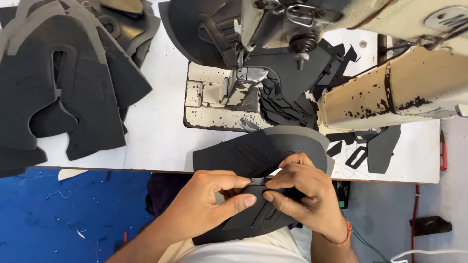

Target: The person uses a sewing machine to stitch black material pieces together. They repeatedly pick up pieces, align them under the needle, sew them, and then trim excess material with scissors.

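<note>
Both of my hands hold a dark grey shoe-upper piece [253,151] at the near edge of the white table [156,126]. My left hand [207,202] pinches the piece between thumb and forefinger from the left. From the right, my right hand [302,190] pinches the same spot, fingertips meeting those of the left. The piece lies partly on the table and partly over my lap. A worn cream sewing machine [390,83] stands just beyond, its presser foot [241,78] over the chipped base plate.
A stack of cut dark grey upper pieces [63,83] lies at the table's left. More black cut pieces [292,97] are piled behind the needle and under the machine arm. Small black scraps [360,156] lie at the right. A blue floor [58,214] shows below the table.
</note>
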